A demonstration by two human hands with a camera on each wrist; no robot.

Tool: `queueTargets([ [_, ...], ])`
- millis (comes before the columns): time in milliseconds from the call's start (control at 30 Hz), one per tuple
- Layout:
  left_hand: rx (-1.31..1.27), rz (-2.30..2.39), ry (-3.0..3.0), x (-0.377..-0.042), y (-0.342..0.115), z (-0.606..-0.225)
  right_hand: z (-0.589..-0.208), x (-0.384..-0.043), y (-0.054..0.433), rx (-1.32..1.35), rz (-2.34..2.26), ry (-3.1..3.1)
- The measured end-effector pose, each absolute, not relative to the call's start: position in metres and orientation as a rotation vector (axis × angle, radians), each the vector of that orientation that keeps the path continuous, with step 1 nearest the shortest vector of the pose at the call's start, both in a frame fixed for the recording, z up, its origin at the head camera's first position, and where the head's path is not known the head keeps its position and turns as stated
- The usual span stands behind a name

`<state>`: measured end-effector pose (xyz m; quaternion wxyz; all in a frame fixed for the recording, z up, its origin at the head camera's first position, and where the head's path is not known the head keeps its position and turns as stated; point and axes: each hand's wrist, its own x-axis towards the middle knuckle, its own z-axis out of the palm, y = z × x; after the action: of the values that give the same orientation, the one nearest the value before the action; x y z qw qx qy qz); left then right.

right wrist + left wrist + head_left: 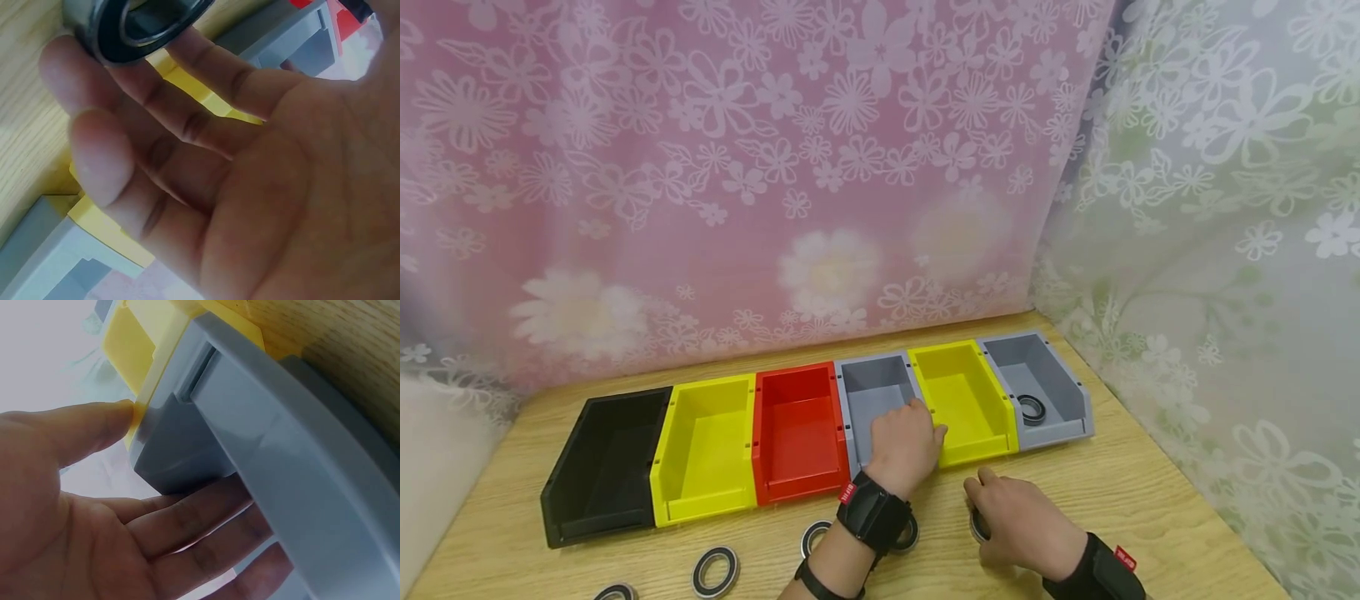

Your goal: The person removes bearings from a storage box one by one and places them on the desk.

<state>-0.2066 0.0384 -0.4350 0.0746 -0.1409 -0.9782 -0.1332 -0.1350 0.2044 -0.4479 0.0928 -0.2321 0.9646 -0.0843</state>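
My left hand point(901, 450) reaches over the front of the left grey bin point(874, 385). In the left wrist view its thumb is at the rim of the yellow bin point(962, 400) beside it. The other fingers point(194, 525) extend loosely behind the grey bin's front wall, fingertips hidden; nothing shows in the palm. Close above the wooden table, my right hand point(1022, 521) grips a ball bearing point(978, 527) at its fingertips. That bearing point(107, 31) stands tilted against the fingers in the right wrist view.
Several bearings lie in front, including one point(715, 572) at left and one point(908, 535) partly behind my left wrist. Another bearing point(1032, 409) sits in the right grey bin point(1060, 387). Black point(610, 458), yellow point(711, 450) and red point(801, 433) bins continue the row leftward. Floral curtains hang behind.
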Motion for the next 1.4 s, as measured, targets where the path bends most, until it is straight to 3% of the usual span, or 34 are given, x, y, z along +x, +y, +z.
queueTargets([
  [467,-0.42,-0.398,-2.942,-0.207,0.038,-0.436,-0.443,-0.137,0.204,-0.661,-0.242,2.854],
  [1000,-0.433,-0.39,-2.955,-0.206,0.039,-0.436,-0.351,-0.17,0.191,-0.717,-0.382,3.069],
  [1400,-0.43,-0.388,-2.956,-0.206,0.039,-0.436,-0.343,-0.179,0.188,-0.725,-0.589,3.098],
])
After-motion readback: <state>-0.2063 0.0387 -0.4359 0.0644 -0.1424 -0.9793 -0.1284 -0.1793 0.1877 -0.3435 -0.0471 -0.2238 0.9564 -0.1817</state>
